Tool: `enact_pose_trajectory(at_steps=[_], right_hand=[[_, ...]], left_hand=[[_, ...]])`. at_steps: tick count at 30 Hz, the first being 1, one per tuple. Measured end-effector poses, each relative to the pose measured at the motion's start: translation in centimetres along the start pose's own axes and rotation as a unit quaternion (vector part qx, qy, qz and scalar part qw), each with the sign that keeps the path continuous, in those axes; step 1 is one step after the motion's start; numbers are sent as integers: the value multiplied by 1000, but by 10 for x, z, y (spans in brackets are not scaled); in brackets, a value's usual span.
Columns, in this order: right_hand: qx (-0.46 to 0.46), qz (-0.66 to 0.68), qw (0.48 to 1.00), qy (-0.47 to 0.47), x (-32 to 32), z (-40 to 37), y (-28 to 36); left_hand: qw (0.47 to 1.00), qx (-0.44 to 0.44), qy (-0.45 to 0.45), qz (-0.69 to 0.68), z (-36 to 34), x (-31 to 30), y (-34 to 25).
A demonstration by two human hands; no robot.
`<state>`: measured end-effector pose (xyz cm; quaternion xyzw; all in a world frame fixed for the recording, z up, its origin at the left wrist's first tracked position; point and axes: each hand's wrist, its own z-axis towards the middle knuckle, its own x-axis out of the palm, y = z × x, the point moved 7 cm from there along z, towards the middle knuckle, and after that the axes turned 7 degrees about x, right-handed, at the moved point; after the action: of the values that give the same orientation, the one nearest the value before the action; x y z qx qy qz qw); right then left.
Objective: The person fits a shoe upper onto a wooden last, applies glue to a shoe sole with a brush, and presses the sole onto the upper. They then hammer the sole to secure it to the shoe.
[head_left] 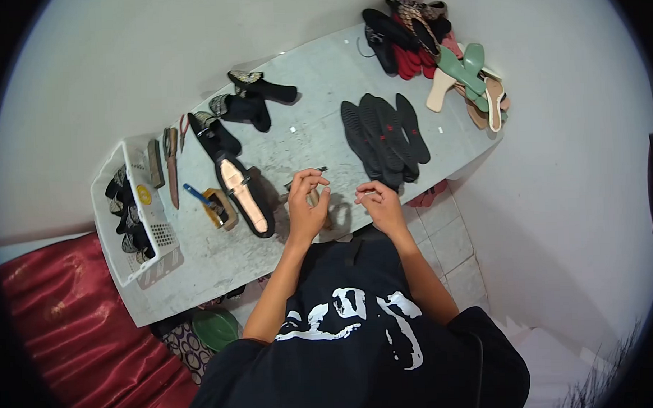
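My left hand (309, 202) is over the near edge of the table with its fingers bent and the thumb apart from them. Partly hidden behind it lies a tool with a wooden handle (328, 220) and a dark end. To the right, my right hand (381, 208) has its fingers curled in a pinch; what they hold, if anything, I cannot tell. Left of my left hand lies a black shoe upper with a pale insole (243, 195). Several black soles (381, 134) lie beyond my right hand.
A white basket (144, 232) of black footwear parts stands at the left, beside a knife (172, 170) and a small box with a blue-handled brush (194, 193). Black patterned sandals (245, 110) line the back of the table (304, 82). Mixed sandals (466, 73) are piled at the far right.
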<state>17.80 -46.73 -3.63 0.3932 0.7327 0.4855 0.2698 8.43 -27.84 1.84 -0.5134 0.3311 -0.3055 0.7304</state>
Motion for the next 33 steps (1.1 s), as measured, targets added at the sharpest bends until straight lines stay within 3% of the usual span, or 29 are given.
enact_pose_trajectory(at_steps=[4, 7, 8, 11, 12, 15, 20, 25, 29, 31, 32, 33], right_hand=[[-3, -30, 998, -47, -74, 26, 16], [-63, -311, 933, -170, -135, 52, 26], [-29, -308, 937, -162, -149, 65, 6], [171, -186, 963, -89, -175, 103, -69], [198, -84, 974, -66, -170, 96, -55], [158, -32, 986, -42, -179, 107, -62], [215, 73, 974, -20, -179, 102, -56], [223, 56, 973, -12, -183, 108, -59], [185, 205, 959, 60, -183, 92, -23], [146, 336, 924, 111, -177, 78, 12], [127, 341, 922, 131, -176, 72, 22], [125, 330, 923, 154, -175, 68, 29]], left_hand=[[995, -13, 95, 34, 32, 72, 17], [989, 4, 143, 38, 61, 129, 23], [987, 17, 158, 39, 67, 142, 27], [979, 45, 189, 57, 81, 175, 34], [976, 52, 200, 66, 84, 184, 38], [967, 26, 226, 111, 88, 199, 51], [949, -83, 250, 175, 101, 207, 77], [894, 7, 310, 323, 113, 222, 68], [866, 119, 301, 381, 100, 220, 56], [871, 121, 288, 380, 100, 213, 43], [874, 121, 278, 380, 100, 208, 36], [911, 121, 249, 305, 100, 199, 30]])
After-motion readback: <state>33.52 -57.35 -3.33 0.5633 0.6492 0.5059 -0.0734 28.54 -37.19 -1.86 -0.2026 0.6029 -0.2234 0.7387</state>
